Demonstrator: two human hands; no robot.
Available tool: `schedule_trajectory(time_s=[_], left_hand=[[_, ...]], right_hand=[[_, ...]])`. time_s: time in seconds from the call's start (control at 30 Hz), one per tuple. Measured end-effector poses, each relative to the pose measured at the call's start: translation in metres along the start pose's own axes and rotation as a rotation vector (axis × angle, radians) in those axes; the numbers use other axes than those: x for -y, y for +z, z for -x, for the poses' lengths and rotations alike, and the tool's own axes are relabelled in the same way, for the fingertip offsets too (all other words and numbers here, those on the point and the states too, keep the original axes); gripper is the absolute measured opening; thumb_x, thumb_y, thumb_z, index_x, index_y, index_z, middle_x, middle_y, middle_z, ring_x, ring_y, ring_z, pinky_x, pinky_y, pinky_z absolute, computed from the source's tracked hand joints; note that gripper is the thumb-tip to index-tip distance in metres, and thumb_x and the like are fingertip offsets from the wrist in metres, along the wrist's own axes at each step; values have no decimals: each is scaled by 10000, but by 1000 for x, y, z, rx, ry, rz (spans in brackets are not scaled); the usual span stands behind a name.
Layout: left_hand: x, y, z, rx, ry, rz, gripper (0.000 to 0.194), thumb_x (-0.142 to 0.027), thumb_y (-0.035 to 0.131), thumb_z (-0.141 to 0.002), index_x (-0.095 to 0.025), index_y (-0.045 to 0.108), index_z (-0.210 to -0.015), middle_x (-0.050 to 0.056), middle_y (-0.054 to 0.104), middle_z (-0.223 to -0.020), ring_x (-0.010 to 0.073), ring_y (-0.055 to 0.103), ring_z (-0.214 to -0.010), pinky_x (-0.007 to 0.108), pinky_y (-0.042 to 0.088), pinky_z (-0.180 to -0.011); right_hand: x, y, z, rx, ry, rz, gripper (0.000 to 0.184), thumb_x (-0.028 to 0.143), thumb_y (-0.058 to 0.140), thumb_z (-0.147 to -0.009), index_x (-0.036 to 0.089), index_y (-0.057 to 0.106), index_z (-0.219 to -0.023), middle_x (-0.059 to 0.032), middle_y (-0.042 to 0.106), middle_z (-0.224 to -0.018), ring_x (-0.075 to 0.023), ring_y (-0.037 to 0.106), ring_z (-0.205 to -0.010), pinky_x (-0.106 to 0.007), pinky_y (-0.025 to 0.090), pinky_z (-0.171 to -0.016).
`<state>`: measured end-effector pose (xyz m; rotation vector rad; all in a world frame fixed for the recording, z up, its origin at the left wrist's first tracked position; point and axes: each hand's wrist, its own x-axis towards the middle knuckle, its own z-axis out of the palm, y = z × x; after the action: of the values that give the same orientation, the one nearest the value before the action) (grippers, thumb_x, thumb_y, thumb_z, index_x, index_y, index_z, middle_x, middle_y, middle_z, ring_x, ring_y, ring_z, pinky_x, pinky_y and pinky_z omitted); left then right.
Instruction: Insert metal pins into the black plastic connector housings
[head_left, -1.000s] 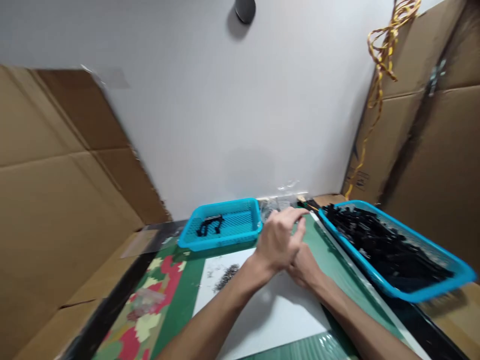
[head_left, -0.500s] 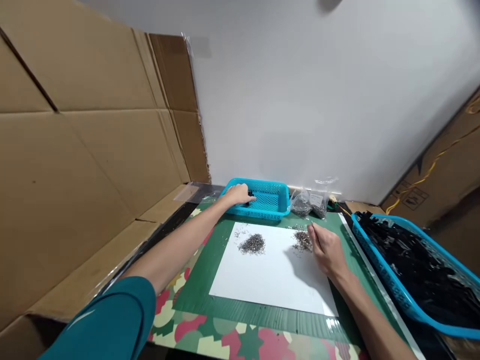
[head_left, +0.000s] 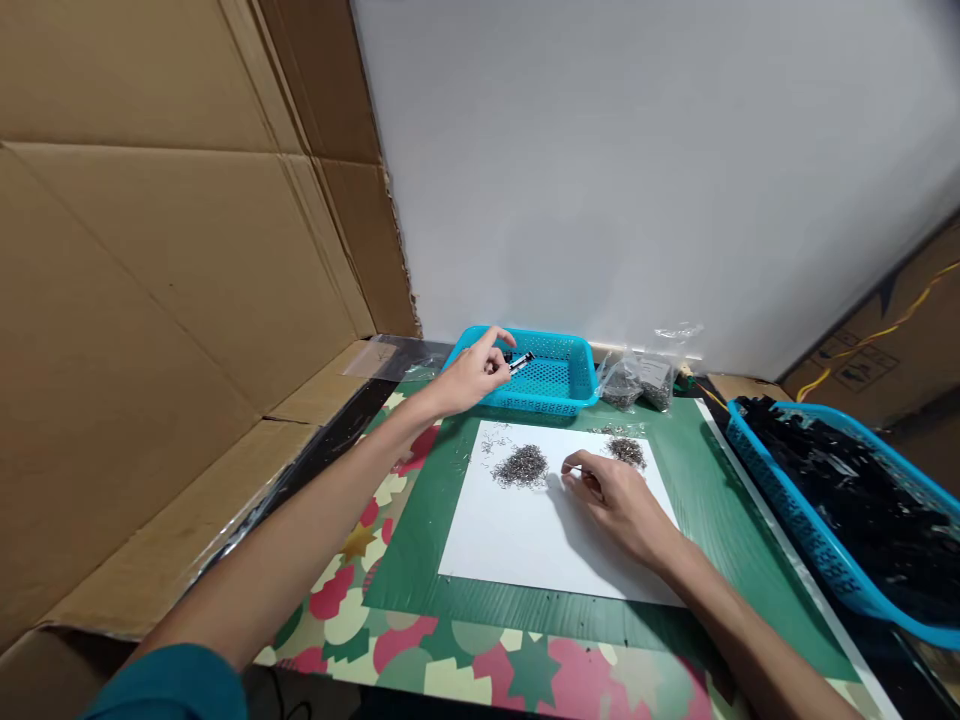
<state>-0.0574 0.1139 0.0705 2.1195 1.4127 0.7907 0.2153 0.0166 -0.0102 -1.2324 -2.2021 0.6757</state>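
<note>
My left hand (head_left: pixel 474 375) is over the left side of a blue plastic basket (head_left: pixel 540 405). Its index finger is raised away from the thumb. Just past the fingertips is a small black strip with a silvery part (head_left: pixel 521 362), seemingly in the basket. My right hand (head_left: pixel 611 495) hovers above a white sheet (head_left: pixel 510 540), between two heaps of tiny metal pieces. Its thumb and fingers curl together; what they pinch, if anything, is too small to make out. The left heap (head_left: pixel 521 466) is ahead of its fingertips. The right heap (head_left: pixel 626 452) is behind its knuckles.
Two clear bags (head_left: pixel 637 385) of small metal pieces stand beside the basket. A larger blue basket (head_left: pixel 817 545) full of black strips is at the right. Cardboard (head_left: pixel 187 260) walls the left side, and a pale wall (head_left: pixel 600 180) rises behind. Green mat (head_left: pixel 405 560) surrounds the sheet.
My left hand has drawn back and lifted a little, its index finger spread, uncovering the strip's silvery part. My right hand has moved left from the right heap toward the left one.
</note>
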Motion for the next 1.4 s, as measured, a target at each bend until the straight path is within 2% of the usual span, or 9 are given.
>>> schedule_trajectory(time_s=[0.1, 0.2, 0.43, 0.63, 0.73, 0.8, 0.9, 1.07, 1.4], left_hand=[[-6, 14, 40, 52, 58, 367, 214, -336, 445, -1040, -225, 564, -1179, -32, 455, -745, 123, 420, -647, 248, 391, -639], [-6, 37, 69, 93, 26, 571, 288, -442, 449, -1053, -204, 608, -1025, -9, 459, -788, 126, 405, -666, 253, 368, -618], [-2, 80, 85, 98, -23, 919, 347, -517, 578, -1000, -178, 558, -930, -54, 406, -722, 85, 363, -601, 232, 308, -558], [-9, 80, 92, 78, -50, 844, 270, -434, 711, -934, -176, 636, -955, -21, 587, -808, 73, 506, -568, 233, 383, -539], [-17, 80, 96, 63, -22, 799, 199, -355, 748, -912, -158, 742, -935, 31, 674, -892, 109, 586, -692, 253, 450, -628], [-22, 81, 98, 47, 18, 790, 152, -308, 757, -909, -161, 782, -938, 44, 688, -906, 131, 602, -777, 264, 459, -688], [-28, 82, 101, 79, 51, 812, 151, -296, 798, -881, -175, 789, -971, 35, 674, -919, 116, 559, -728, 258, 433, -659], [-31, 81, 103, 35, 76, 794, 167, -309, 866, -824, -176, 786, -883, 29, 646, -904, 110, 526, -716, 245, 403, -621], [-31, 84, 104, -36, 84, 749, 176, -342, 838, -859, -176, 780, -846, 46, 659, -884, 149, 578, -796, 260, 425, -659]], right_hand=[[10, 11, -8, 40, 90, 16, 195, 320, 609, -946, 224, 746, -1046, 12, 616, -653, -172, 537, -596, -276, 317, -586], [9, 18, -15, 36, 142, -4, 162, 308, 649, -890, 214, 779, -915, 23, 552, -605, -153, 484, -561, -271, 287, -560], [5, 15, -16, 103, 143, -85, 171, 301, 642, -891, 182, 723, -798, 50, 397, -576, -132, 368, -554, -277, 243, -556], [9, 2, -6, 100, 180, -359, 278, 448, 669, -935, 187, 712, -850, 53, 311, -634, -132, 297, -593, -290, 222, -565], [11, -1, 1, 59, 227, -558, 316, 515, 746, -881, 199, 728, -873, 47, 328, -654, -130, 286, -591, -295, 216, -552], [11, 0, 4, 40, 244, -666, 317, 518, 779, -857, 204, 737, -867, 49, 323, -642, -127, 279, -580, -298, 207, -543], [10, 7, 7, 24, 272, -809, 300, 496, 805, -844, 206, 734, -866, 62, 315, -605, -116, 271, -555, -292, 214, -529], [15, 17, 6, 97, 328, -1030, 333, 491, 834, -820, 190, 695, -854, 87, 328, -556, -84, 228, -510, -268, 201, -495], [26, 13, 6, 59, 356, -1031, 324, 486, 830, -829, 174, 747, -863, 81, 332, -553, -81, 232, -512, -268, 190, -494]])
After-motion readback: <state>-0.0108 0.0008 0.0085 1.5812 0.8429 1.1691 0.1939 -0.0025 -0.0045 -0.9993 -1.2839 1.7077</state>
